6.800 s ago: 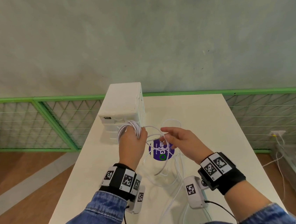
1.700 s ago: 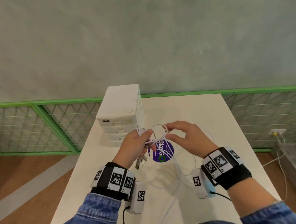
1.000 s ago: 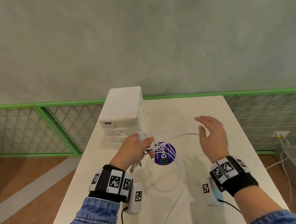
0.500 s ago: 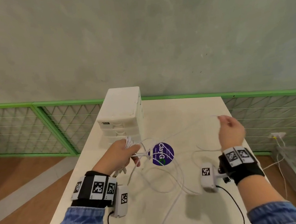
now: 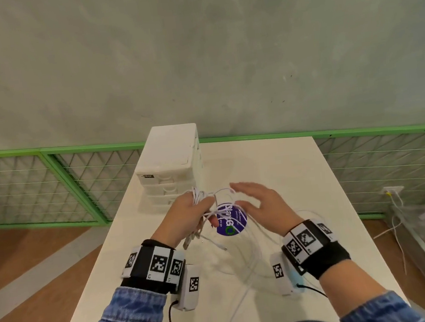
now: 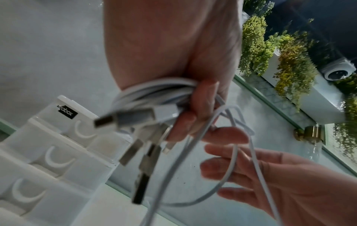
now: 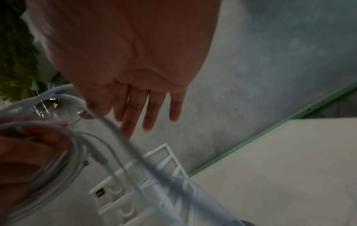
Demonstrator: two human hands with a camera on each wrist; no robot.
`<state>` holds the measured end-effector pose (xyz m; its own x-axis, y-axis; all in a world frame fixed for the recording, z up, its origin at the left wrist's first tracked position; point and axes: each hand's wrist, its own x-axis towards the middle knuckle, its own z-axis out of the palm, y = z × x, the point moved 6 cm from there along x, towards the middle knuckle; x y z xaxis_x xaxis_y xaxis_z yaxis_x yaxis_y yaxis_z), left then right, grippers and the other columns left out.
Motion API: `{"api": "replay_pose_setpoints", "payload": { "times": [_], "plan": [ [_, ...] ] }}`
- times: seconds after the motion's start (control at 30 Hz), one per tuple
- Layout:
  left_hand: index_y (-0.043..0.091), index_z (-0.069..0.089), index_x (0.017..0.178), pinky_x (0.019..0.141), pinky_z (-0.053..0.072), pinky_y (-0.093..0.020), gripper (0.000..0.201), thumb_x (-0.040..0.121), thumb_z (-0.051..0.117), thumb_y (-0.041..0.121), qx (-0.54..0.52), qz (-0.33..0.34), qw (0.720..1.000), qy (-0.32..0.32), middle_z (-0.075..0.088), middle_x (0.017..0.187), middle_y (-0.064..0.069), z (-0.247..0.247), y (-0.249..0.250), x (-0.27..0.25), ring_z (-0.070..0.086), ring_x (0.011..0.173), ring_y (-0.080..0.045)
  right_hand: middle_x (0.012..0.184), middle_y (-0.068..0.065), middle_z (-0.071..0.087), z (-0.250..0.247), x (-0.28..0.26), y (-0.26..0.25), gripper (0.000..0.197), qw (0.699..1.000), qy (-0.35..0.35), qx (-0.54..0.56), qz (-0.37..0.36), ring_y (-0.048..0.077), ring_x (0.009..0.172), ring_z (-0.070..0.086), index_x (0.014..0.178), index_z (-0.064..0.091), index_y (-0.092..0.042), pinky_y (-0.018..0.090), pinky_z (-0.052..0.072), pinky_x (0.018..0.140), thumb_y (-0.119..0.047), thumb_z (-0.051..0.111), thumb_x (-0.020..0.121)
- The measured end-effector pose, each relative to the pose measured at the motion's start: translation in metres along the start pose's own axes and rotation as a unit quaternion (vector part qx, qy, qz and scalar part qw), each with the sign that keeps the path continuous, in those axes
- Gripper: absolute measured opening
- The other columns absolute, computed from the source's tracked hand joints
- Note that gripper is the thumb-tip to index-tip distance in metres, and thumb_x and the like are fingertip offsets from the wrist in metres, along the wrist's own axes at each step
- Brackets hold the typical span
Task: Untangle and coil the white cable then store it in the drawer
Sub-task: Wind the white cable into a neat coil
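My left hand (image 5: 185,216) grips a coil of white cable (image 5: 200,195) above the table; the loops wrap round its fingers (image 6: 195,104). Several USB plugs (image 6: 108,120) dangle below that fist. My right hand (image 5: 258,203) hovers just right of the left with straight, spread fingers (image 7: 146,110). A loose strand (image 6: 231,165) crosses in front of them and runs down past the palm (image 7: 123,137). More slack cable (image 5: 244,275) lies in loops on the table. The white drawer unit (image 5: 170,165) stands behind the left hand, its drawers closed.
A round purple sticker (image 5: 230,224) lies on the white table (image 5: 272,167) under the hands. The drawer unit's front with crescent handles (image 6: 50,154) faces the near left. Green mesh fencing (image 5: 51,183) and a grey wall stand behind the table.
My right hand, out to the right half a second ago drawing a strand taut, has swung back beside the left with straight fingers. The left hand has risen slightly with the coil.
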<state>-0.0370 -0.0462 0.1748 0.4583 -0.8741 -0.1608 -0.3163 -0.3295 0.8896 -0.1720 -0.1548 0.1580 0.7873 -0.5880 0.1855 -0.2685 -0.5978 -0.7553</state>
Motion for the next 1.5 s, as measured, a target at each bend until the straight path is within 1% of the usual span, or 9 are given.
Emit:
{"api": "replay_pose_setpoints", "payload": {
  "times": [0.13,0.37,0.57,0.73,0.93,1.03,1.13,1.37,1.5],
  "plan": [
    [-0.003,0.065,0.068,0.055,0.046,-0.029,0.042,0.094,0.049,0.025,0.000,0.025,0.999,0.036,0.065,0.060,-0.016,-0.004,0.002,0.001,0.048,0.043,-0.010,0.077,0.011,0.068,0.010,-0.006,-0.011,0.025,0.968,-0.006,0.240,0.066,0.006,0.069,0.063,0.107,0.065,-0.016,0.009,0.047,0.071,-0.014,0.042,0.097],
    [-0.008,0.063,0.059,0.049,0.041,-0.028,0.046,0.093,0.051,0.021,0.013,0.029,0.997,0.065,0.057,0.039,0.002,-0.010,-0.006,-0.001,0.043,0.037,-0.006,0.069,-0.001,0.066,0.026,-0.008,-0.014,0.023,0.985,-0.067,0.151,0.043,0.008,0.067,0.057,0.072,0.068,-0.030,0.023,0.045,0.072,-0.016,0.060,0.088],
    [-0.013,0.063,0.062,0.044,0.036,-0.010,0.047,0.093,0.050,0.020,0.040,0.031,0.995,0.091,0.055,0.036,0.007,-0.019,-0.015,0.002,0.045,0.036,0.000,0.071,-0.003,0.066,-0.013,-0.009,0.038,0.015,0.982,0.106,0.068,0.141,0.017,0.065,0.062,0.081,0.071,-0.020,0.018,0.046,0.064,-0.022,0.058,0.088],
    [-0.005,0.064,0.055,0.039,0.034,-0.014,0.049,0.093,0.050,0.022,0.050,0.009,0.993,0.103,0.052,0.032,0.007,-0.029,-0.029,0.003,0.039,0.032,-0.004,0.065,0.007,0.061,-0.053,-0.037,0.105,0.022,0.912,0.265,0.095,0.297,0.022,0.051,0.058,0.089,0.066,-0.008,0.028,0.040,0.053,-0.014,0.045,0.092],
    [0.005,0.053,0.049,0.045,0.038,-0.024,0.048,0.093,0.051,0.024,0.038,-0.014,0.991,0.129,0.048,0.031,0.002,-0.032,-0.034,0.006,0.039,0.031,-0.006,0.075,0.007,0.069,-0.028,-0.064,0.164,0.030,0.881,0.142,0.039,0.450,0.026,0.070,0.066,0.113,0.061,-0.008,0.031,0.047,0.068,-0.021,0.041,0.095],
    [0.013,0.043,0.046,0.050,0.037,-0.027,0.047,0.090,0.055,0.022,0.014,0.002,0.991,0.135,0.048,0.042,-0.002,-0.022,-0.031,0.010,0.042,0.040,-0.015,0.132,0.015,0.054,-0.008,-0.057,0.149,0.053,0.897,0.027,-0.125,0.423,0.031,0.122,0.049,0.134,0.042,-0.007,0.039,0.037,0.102,-0.042,0.041,0.094],
    [0.014,0.040,0.049,0.048,0.036,-0.026,0.044,0.090,0.057,0.021,-0.003,0.009,0.992,0.129,0.046,0.045,-0.004,-0.011,-0.024,0.011,0.042,0.038,-0.014,0.148,0.010,0.035,-0.010,-0.034,0.092,0.062,0.959,0.107,-0.073,0.253,0.024,0.137,0.031,0.141,0.034,-0.011,0.034,0.025,0.112,-0.044,0.049,0.090],
    [0.013,0.043,0.060,0.039,0.035,-0.017,0.041,0.091,0.058,0.035,-0.032,0.009,0.994,0.105,0.044,0.051,-0.005,0.001,-0.014,0.012,0.042,0.040,-0.012,0.119,-0.016,0.056,0.015,-0.001,-0.014,0.031,0.996,-0.015,0.082,-0.027,-0.014,0.104,0.049,0.114,0.063,-0.034,0.003,0.034,0.091,-0.015,0.058,0.089],
    [0.008,0.050,0.071,0.037,0.030,-0.016,0.040,0.092,0.053,0.042,-0.077,-0.019,0.993,0.091,0.042,0.049,-0.002,-0.009,-0.019,0.011,0.036,0.032,-0.007,0.091,-0.009,0.065,0.014,-0.002,0.005,0.013,1.000,-0.019,0.014,-0.009,0.003,0.089,0.058,0.093,0.073,-0.025,0.023,0.043,0.083,-0.024,0.061,0.087]
  ]
}}
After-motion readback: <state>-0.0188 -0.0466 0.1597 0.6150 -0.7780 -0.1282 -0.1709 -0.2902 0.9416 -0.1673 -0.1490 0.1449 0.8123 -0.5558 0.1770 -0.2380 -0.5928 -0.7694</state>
